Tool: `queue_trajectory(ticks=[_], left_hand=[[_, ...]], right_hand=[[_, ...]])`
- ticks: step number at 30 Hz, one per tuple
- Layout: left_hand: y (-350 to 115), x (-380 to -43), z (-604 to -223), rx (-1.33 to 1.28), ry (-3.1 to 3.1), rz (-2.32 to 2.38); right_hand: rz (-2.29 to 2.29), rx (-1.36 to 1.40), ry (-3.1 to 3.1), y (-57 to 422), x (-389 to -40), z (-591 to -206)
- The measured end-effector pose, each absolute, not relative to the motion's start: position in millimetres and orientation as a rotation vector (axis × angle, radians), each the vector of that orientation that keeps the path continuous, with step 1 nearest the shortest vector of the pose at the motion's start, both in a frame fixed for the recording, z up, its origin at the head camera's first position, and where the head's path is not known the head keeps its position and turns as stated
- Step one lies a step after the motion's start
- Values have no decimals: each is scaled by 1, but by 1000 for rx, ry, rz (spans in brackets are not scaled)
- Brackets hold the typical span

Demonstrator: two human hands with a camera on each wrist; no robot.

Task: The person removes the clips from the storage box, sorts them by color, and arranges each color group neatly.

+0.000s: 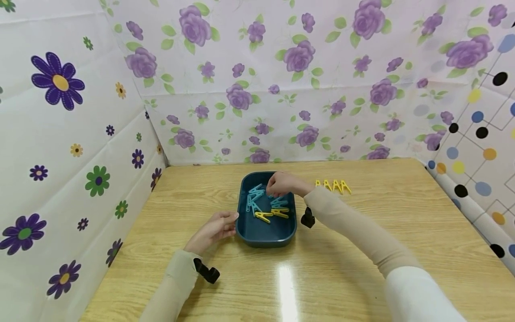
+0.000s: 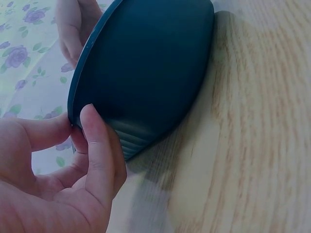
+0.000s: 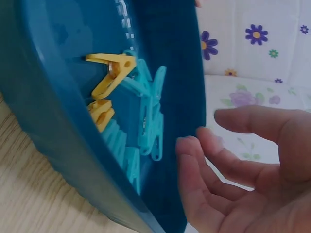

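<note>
A dark teal plastic basin [image 1: 265,243] stands on the table. Inside it lie several light blue clothespins [image 1: 254,197] and a few yellow clothespins [image 1: 263,217]. At the basin's left side my left hand [image 1: 219,228] pinches the rim between thumb and fingers, plain in the left wrist view. My right hand [image 1: 281,183] hangs over the basin's far right part. In the right wrist view its thumb [image 3: 248,119] stands apart from the loosely bent fingers, with no clothespin between them. Part of the blue clothespins is hidden under this hand in the head view.
To the right of the basin, a row of several yellow clothespins [image 1: 333,185] lies on the wooden table [image 1: 193,192], partly behind the right forearm. Flowered cloth [image 1: 249,80] hangs at the back, with patterned cloths at both sides.
</note>
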State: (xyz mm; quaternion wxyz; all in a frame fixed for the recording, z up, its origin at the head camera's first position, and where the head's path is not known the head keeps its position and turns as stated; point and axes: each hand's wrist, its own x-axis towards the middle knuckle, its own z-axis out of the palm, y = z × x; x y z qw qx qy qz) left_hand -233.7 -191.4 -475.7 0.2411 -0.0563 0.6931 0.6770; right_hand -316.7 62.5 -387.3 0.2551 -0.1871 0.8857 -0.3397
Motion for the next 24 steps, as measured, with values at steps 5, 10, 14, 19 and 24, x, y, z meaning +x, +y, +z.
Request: queue_trajectory(ticks=[5,10,14,19,24], left_hand=[[-192,-234,-475,-161,1897,1849],[-191,-233,-474,-163,1890,1854],[-190,-233,-474,-163,1890,1856],[-190,-234,-474,-162,1889,1857],[-191,-233,-473,-162,1889,1855]], right_hand=[[-637,-560,2437,55,-318,-396],[-350,-563,2459,48,-319,-403],[-201,-611,2478,46,-317,-406],[-75,-631,2539,45,-310,-411],[-27,-585,2586,43,-305,-418]])
